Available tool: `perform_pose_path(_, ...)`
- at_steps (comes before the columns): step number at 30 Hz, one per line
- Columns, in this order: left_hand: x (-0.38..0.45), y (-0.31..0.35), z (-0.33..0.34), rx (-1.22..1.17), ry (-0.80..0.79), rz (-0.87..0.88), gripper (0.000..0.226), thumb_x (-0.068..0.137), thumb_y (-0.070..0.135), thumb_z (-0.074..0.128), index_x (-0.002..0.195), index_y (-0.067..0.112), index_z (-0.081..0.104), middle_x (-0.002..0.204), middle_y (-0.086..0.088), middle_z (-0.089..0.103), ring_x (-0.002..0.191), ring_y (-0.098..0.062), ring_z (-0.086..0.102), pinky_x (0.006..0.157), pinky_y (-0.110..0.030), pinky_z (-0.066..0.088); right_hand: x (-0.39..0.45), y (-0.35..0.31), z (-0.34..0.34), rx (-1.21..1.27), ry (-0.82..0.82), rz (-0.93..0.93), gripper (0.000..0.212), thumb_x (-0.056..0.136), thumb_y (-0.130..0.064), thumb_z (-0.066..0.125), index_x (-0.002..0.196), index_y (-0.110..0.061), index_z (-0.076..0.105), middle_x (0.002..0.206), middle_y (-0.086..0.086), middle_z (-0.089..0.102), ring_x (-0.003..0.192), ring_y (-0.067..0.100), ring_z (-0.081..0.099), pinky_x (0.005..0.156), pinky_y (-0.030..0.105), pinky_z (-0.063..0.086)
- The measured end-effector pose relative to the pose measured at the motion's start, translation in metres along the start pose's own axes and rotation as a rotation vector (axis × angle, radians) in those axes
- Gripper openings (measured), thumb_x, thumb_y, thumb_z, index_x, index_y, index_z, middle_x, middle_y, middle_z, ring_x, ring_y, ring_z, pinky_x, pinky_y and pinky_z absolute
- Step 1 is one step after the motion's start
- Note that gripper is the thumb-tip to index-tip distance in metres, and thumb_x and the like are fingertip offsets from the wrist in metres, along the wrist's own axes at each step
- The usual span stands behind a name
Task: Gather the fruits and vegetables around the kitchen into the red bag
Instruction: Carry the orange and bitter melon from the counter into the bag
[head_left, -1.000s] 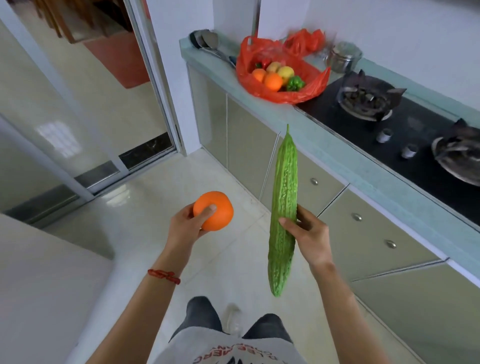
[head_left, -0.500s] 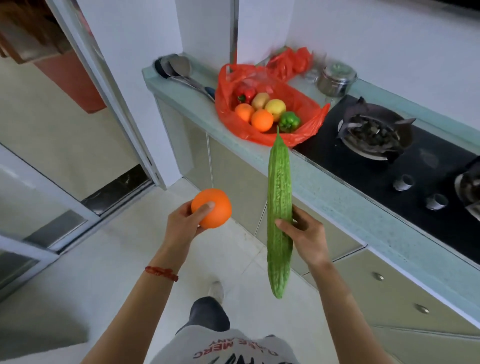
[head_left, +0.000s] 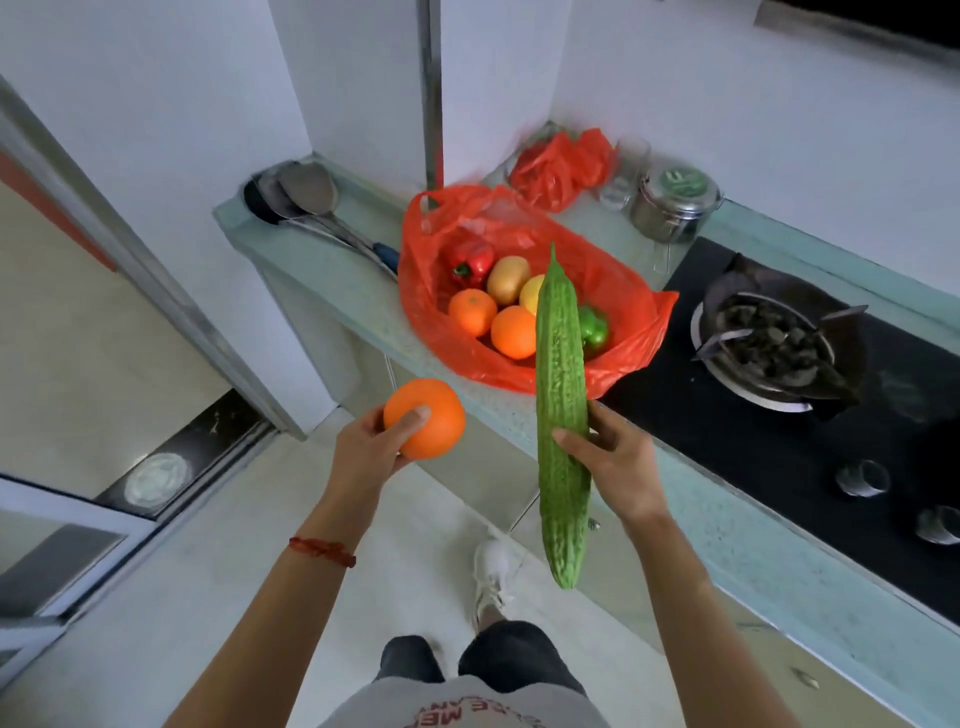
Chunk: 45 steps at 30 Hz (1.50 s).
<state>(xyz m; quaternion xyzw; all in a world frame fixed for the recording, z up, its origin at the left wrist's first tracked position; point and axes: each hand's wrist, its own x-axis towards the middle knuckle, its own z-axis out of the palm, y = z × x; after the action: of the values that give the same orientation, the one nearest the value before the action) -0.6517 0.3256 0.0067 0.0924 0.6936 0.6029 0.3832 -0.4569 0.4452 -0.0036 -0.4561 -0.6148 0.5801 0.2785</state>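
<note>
1. The red bag (head_left: 618, 358) lies open on the pale green counter (head_left: 332, 280), right of centre in the frame. A second ago it sat small near the top of the frame; now it is large and close, so the person has walked right up to it.
2. Inside it lie a red pepper (head_left: 471, 262), a kiwi (head_left: 508, 279), a lemon (head_left: 531, 293), two oranges (head_left: 471, 312) and a green pepper (head_left: 593, 327).
3. The left hand (head_left: 363, 457) clasps a loose orange (head_left: 425, 418) at centre frame, just short of the counter edge and not yet over the bag.
4. The right hand (head_left: 618, 467) grips a bitter gourd (head_left: 562, 415) upright around its middle; its tip now overlaps the bag's mouth in the picture.
5. To my eye, both items are within easy reach of being dropped in; neither is in yet.
6. Further out: metal spatulas (head_left: 306, 195) at the counter's left end, a second crumpled red bag (head_left: 558, 166) near the wall, a steel pot (head_left: 675, 208), and the black stove (head_left: 779, 441) at the right.
</note>
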Motion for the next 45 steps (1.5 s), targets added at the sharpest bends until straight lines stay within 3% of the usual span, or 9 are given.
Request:
perform_pose_path(4, 0.045, 0.018, 0.025, -0.002, 0.006, 0.014, 0.036, 0.083, 0.018, 0.064, 0.115, 0.004, 0.058, 0.104, -0.007, 0.061, 0.087, -0.011, 0.060, 0.078, -0.030, 0.055, 0.058, -0.007, -0.002, -0.018, -0.014, -0.015, 0.042, 0.074, -0.015, 0.075, 0.113, -0.024, 0.063, 0.099, -0.004, 0.070, 0.093, 0.021, 0.066, 0.082, 0.038, 0.055)
perform_pose_path(9, 0.091, 0.040, 0.055, -0.022, 0.019, 0.034, 0.023, 0.082, 0.015, 0.065, 0.103, 0.007, 0.060, 0.091, 0.000, 0.061, 0.082, -0.011, 0.060, 0.064, -0.022, 0.057, 0.128, -0.026, -0.013, -0.067, -0.077, -0.030, 0.046, 0.072, -0.021, 0.077, 0.116, -0.014, 0.063, 0.096, -0.003, 0.070, 0.087, 0.012, 0.067, 0.077, 0.030, 0.055)
perform_pose_path(12, 0.114, 0.048, 0.068, -0.009, 0.020, 0.017, 0.024, 0.081, 0.017, 0.066, 0.103, 0.010, 0.058, 0.092, 0.001, 0.060, 0.084, -0.013, 0.060, 0.070, -0.030, 0.058, 0.168, -0.039, -0.019, -0.110, -0.096, -0.040, 0.059, 0.068, -0.026, 0.079, 0.122, -0.013, 0.059, 0.105, -0.001, 0.069, 0.093, 0.010, 0.066, 0.081, 0.029, 0.054)
perform_pose_path(15, 0.132, 0.053, 0.076, -0.015, 0.023, -0.016, 0.028, 0.080, 0.020, 0.066, 0.106, 0.012, 0.058, 0.097, -0.001, 0.060, 0.089, -0.016, 0.060, 0.076, -0.034, 0.055, 0.200, -0.052, -0.022, -0.196, -0.121, -0.075, 0.048, 0.072, -0.017, 0.077, 0.117, -0.019, 0.062, 0.097, -0.007, 0.069, 0.085, 0.003, 0.065, 0.077, 0.021, 0.053)
perform_pose_path(19, 0.154, 0.060, 0.084, 0.010, -0.024, -0.007, 0.032, 0.081, 0.022, 0.066, 0.110, 0.013, 0.058, 0.098, 0.001, 0.061, 0.089, -0.014, 0.061, 0.069, -0.028, 0.054, 0.237, -0.065, -0.024, -0.322, -0.136, -0.104, 0.047, 0.072, -0.019, 0.076, 0.117, -0.021, 0.062, 0.096, -0.006, 0.068, 0.087, 0.014, 0.066, 0.083, 0.032, 0.053)
perform_pose_path(26, 0.189, 0.069, 0.086, 0.083, -0.067, -0.061, 0.053, 0.066, 0.037, 0.077, 0.110, 0.012, 0.062, 0.101, -0.010, 0.064, 0.085, -0.023, 0.064, 0.061, -0.032, 0.053, 0.296, -0.073, -0.020, -0.444, -0.217, -0.054, 0.053, 0.076, -0.009, 0.073, 0.126, -0.008, 0.054, 0.099, -0.002, 0.059, 0.074, -0.002, 0.053, 0.063, 0.002, 0.041)
perform_pose_path(31, 0.203, 0.069, 0.091, 0.069, -0.058, -0.079, 0.038, 0.078, 0.024, 0.070, 0.111, 0.007, 0.063, 0.100, -0.012, 0.064, 0.079, -0.020, 0.062, 0.047, -0.015, 0.048, 0.332, -0.066, -0.021, -0.530, -0.303, 0.064, 0.056, 0.075, -0.012, 0.074, 0.127, -0.007, 0.053, 0.119, 0.006, 0.059, 0.103, 0.012, 0.054, 0.086, 0.022, 0.040)
perform_pose_path(36, 0.211, 0.066, 0.092, 0.105, -0.063, -0.122, 0.043, 0.076, 0.026, 0.071, 0.115, 0.010, 0.062, 0.104, -0.011, 0.065, 0.087, -0.021, 0.065, 0.056, -0.022, 0.054, 0.356, -0.051, -0.019, -0.601, -0.407, 0.162, 0.058, 0.080, -0.015, 0.069, 0.132, -0.003, 0.045, 0.139, 0.013, 0.045, 0.127, 0.025, 0.043, 0.100, 0.028, 0.031)
perform_pose_path(45, 0.218, 0.061, 0.095, 0.151, -0.040, -0.122, 0.042, 0.077, 0.024, 0.070, 0.114, 0.006, 0.062, 0.099, -0.009, 0.064, 0.080, -0.016, 0.062, 0.048, -0.015, 0.049, 0.365, -0.023, -0.012, -0.676, -0.432, 0.229, 0.064, 0.082, -0.022, 0.068, 0.137, -0.006, 0.039, 0.144, 0.013, 0.040, 0.131, 0.026, 0.038, 0.107, 0.037, 0.028)
